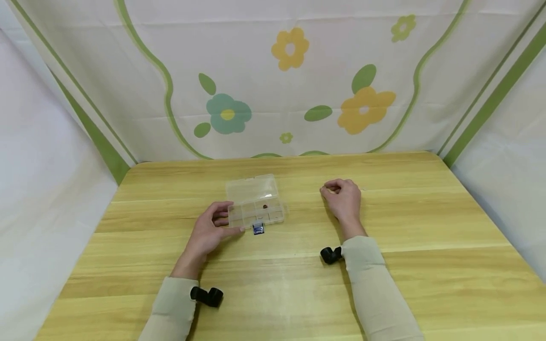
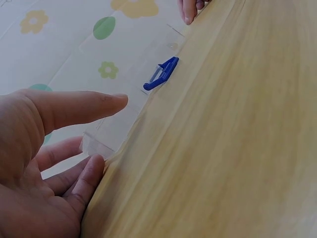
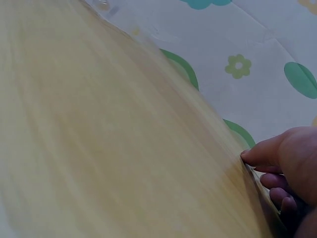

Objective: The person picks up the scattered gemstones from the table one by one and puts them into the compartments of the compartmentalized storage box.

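Note:
A clear plastic compartment box (image 1: 249,213) lies on the table with its lid (image 1: 251,188) raised at the back. On its front edge is a blue latch (image 1: 258,228), also visible in the left wrist view as a blue clip (image 2: 162,73). A small dark brown piece (image 1: 265,206) sits in one compartment. My left hand (image 1: 210,229) steadies the box, fingers touching its left end and the thumb stretched along the front. To the right of the box, my right hand (image 1: 343,196) is low at the tabletop, fingers curled and thumb near the index fingertip. Nothing shows between them.
The wooden table (image 1: 281,293) spreads around the box and both hands. Behind it hangs a white cloth (image 1: 256,76) printed with flowers, and more cloth walls stand at both sides. Each wrist carries a small black camera, such as the left one (image 1: 207,296).

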A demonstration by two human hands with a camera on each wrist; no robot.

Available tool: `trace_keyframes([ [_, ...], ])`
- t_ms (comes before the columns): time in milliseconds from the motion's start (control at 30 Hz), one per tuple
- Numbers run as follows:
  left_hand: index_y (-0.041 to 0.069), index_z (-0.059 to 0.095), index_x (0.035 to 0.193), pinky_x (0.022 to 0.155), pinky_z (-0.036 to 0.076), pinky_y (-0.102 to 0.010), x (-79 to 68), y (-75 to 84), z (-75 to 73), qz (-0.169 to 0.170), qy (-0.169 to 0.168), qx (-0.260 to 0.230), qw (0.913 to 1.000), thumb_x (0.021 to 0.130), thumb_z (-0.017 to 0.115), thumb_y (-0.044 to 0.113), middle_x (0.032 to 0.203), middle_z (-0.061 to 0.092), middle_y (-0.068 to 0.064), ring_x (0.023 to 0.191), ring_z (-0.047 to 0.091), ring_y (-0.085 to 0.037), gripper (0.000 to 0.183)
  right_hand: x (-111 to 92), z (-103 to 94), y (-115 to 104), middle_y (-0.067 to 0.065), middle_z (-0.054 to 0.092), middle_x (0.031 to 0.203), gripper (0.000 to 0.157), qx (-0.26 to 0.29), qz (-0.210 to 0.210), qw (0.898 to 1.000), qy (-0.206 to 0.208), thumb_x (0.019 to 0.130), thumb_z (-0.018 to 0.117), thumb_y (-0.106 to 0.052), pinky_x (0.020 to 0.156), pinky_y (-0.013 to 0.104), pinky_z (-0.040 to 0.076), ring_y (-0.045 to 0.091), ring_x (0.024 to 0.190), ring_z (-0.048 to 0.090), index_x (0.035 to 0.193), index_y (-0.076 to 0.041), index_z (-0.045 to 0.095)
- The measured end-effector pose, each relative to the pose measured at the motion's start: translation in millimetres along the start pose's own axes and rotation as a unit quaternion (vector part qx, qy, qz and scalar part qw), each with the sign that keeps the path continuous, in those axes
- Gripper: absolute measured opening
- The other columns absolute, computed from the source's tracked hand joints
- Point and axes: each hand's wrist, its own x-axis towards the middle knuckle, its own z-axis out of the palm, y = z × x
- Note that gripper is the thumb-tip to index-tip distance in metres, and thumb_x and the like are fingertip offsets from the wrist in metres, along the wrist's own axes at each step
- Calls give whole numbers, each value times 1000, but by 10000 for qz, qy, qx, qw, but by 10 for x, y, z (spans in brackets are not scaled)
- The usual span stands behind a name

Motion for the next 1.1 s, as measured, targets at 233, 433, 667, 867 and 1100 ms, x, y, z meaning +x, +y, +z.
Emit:
trace_keyframes([
  [233, 15, 55, 153, 112, 52, -46, 30, 0, -10, 101, -52, 16, 9999, 85, 91, 11, 148, 56, -15, 129, 61, -34, 77, 21, 16, -5, 16, 65, 115, 22, -7, 10, 10000, 25, 101, 75, -24, 91, 47, 52, 34, 105, 60, 115, -7, 79],
  [433, 14, 55, 154, 115, 51, -50, 57, 56, -12, 234, -113, 36, 9997, 86, 91, 12, 148, 55, -17, 131, 60, -36, 77, 54, -20, -24, 16, 65, 115, 22, -38, 1, 10000, 86, 102, 74, -24, 91, 48, 51, 33, 103, 59, 115, -7, 79],
  [667, 13, 54, 155, 113, 51, -48, 47, 58, -35, 226, -74, 32, 9997, 86, 90, 10, 150, 54, -17, 130, 60, -35, 77, 70, -7, -50, 16, 65, 116, 22, -9, -75, 10000, 65, 102, 73, -23, 93, 48, 51, 34, 105, 60, 115, -7, 80],
  [867, 13, 53, 155, 114, 50, -49, 28, 0, -18, 182, -91, 23, 9998, 87, 90, 10, 149, 54, -18, 130, 59, -36, 78, 38, 16, -22, 17, 65, 117, 21, -6, -52, 10000, 21, 102, 73, -22, 93, 48, 51, 33, 104, 60, 115, -6, 80],
  [1100, 13, 55, 154, 114, 50, -48, 13, -4, -8, 158, -63, -1, 9999, 86, 91, 10, 147, 55, -18, 129, 59, -34, 77, 24, 16, -28, 17, 65, 115, 22, -31, -59, 10000, 30, 102, 74, -22, 92, 47, 51, 33, 103, 60, 115, -6, 80],
])
